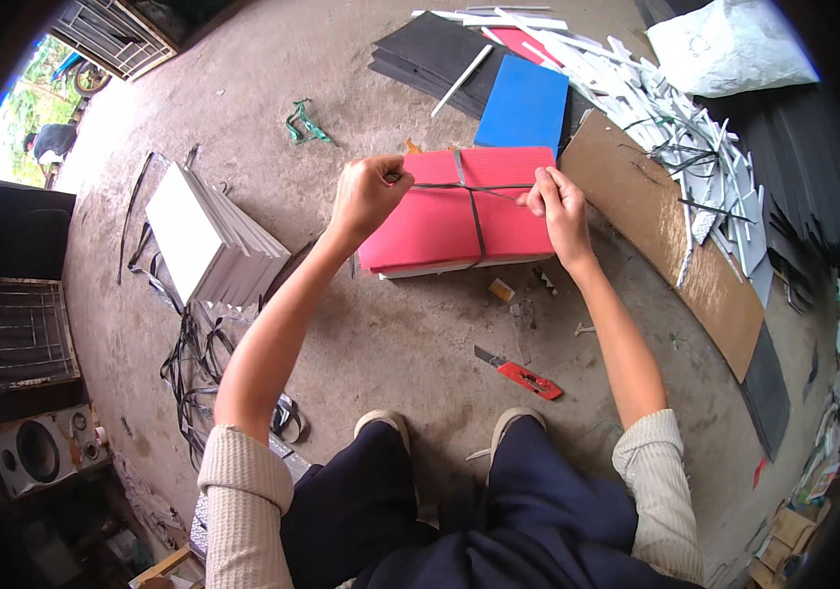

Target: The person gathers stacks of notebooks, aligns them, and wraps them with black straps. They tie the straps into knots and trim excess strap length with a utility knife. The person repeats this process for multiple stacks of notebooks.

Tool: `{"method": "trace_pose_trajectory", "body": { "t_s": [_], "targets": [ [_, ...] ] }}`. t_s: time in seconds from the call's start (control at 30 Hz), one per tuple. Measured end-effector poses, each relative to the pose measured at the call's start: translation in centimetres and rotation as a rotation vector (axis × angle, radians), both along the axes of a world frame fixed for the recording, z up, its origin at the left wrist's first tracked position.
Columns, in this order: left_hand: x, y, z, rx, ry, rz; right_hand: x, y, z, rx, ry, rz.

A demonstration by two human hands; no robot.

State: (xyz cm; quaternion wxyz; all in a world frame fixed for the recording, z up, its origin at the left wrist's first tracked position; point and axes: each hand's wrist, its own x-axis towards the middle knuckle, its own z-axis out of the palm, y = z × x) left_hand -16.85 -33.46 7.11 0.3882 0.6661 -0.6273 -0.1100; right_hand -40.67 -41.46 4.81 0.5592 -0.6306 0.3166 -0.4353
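A bundle of sheets with a red ribbed top lies on the floor ahead of me. Black strap runs round it both ways and crosses near the middle of the top. My left hand is closed on one strap end at the bundle's left edge. At the right edge, my right hand pinches the other end. The strap stretches taut between both fists. A red utility knife with its blade out lies on the floor between the bundle and my feet.
A stack of white sheets stands at left beside tangled black strapping. Behind the bundle are a blue sheet and dark sheets. White offcuts lie on a brown board at right. A speaker sits far left.
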Motion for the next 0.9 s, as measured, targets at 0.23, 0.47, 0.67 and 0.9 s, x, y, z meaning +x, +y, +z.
{"method": "trace_pose_trajectory", "body": {
  "t_s": [0.23,0.47,0.67,0.9],
  "targets": [
    [-3.6,2.1,-2.6,0.656,0.251,-0.003,-0.3,6.4,0.0,-0.261,0.271,-0.041],
    [-6.1,0.5,-0.1,0.638,0.004,0.139,0.7,13.3,1.9,0.111,0.372,0.229],
    [-8.5,-0.2,-2.5,0.512,-0.193,0.207,0.4,13.2,-1.8,-0.220,0.427,0.241],
    [-4.9,1.4,-4.5,0.354,-0.024,0.069,-7.8,15.3,-10.4,-0.421,0.826,0.082]
  ]
}}
